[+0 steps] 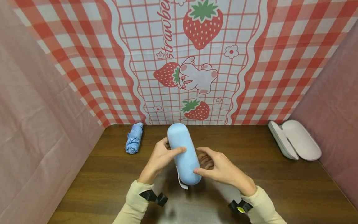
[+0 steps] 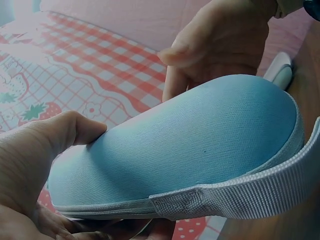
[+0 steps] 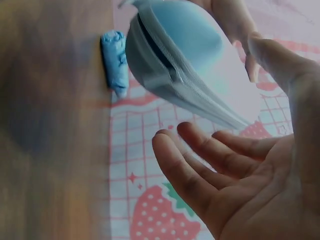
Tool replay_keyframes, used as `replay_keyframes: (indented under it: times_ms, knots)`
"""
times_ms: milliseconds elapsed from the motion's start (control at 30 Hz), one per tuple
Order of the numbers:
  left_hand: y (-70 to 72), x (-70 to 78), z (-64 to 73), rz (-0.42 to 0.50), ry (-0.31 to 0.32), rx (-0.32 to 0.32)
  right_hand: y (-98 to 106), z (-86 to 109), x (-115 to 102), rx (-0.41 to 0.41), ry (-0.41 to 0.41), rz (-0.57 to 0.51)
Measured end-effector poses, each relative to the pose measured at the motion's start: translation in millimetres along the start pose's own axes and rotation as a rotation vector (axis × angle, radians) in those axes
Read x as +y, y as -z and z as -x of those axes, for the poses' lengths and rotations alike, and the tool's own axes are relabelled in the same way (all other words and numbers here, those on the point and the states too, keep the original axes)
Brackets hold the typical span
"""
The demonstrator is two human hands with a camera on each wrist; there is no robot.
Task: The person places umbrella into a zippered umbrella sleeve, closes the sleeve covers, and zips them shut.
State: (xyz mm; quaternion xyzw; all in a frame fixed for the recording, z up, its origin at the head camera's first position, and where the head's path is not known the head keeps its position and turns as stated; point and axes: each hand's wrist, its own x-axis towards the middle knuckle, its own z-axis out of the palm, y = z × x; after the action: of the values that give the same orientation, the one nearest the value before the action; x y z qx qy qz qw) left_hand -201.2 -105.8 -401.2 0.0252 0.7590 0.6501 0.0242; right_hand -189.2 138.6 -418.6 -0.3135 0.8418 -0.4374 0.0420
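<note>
My left hand (image 1: 162, 158) grips a light blue, rounded oblong zip case (image 1: 183, 155) above the table, its thumb on the upper face and its fingers beneath. A pale woven strap (image 2: 250, 195) loops from the side of the case in the left wrist view. The zip seam (image 3: 185, 80) shows a dark slit near one end in the right wrist view. Close by the right side of the case is my right hand (image 1: 221, 166). Its thumb overlaps the case's near end in the head view, while its fingers spread loosely below the case in the right wrist view.
A folded blue umbrella (image 1: 134, 138) lies at the back left of the brown wooden table (image 1: 92, 183). At the back right, an opened pale grey hard case (image 1: 300, 140) lies beside the pink side cloth. A strawberry-print checked cloth (image 1: 254, 77) hangs along the back edge.
</note>
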Motion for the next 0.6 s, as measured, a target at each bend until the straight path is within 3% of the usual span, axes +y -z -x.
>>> replay_keyframes:
  times_ms: [133,400,600]
  knots:
    - [-0.7,0.3,0.9,0.013,-0.001,-0.002,-8.1,-1.3,-0.5,-0.034,-0.064,-0.083]
    - [-1.6,0.1,1.1,0.025,-0.010,-0.001,-18.7,-2.0,3.3,-0.074,-0.115,-0.190]
    - [-1.2,0.7,0.0,0.074,-0.003,-0.019,-17.0,-2.1,4.6,-0.047,-0.126,-0.233]
